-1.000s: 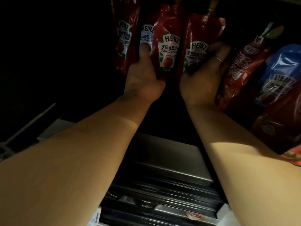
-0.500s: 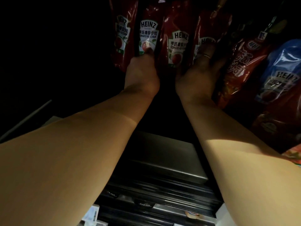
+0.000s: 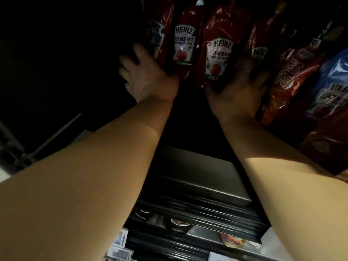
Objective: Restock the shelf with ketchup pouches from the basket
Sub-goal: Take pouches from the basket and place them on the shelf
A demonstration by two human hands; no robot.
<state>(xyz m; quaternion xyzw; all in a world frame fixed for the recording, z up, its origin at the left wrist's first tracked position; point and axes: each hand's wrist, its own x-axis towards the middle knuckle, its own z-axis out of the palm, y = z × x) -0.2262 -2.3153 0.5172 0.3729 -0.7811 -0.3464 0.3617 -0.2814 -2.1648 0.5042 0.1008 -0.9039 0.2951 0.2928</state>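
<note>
Ketchup pouches (image 3: 216,53): glossy red, crinkled, upright in a row at top centre; tops cut off, surroundings lost in darkness. Left hand (image 3: 145,76): fingers spread, loose, beside the leftmost pouch. Right hand (image 3: 239,87): grips one pouch's base; fingertips hidden.

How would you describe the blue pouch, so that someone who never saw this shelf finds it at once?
Look at the row of red Heinz ketchup pouches standing on the dark shelf. Follow the row to its right end, past the right hand. There leans the blue Heinz pouch, the only pouch that is not red.
</note>
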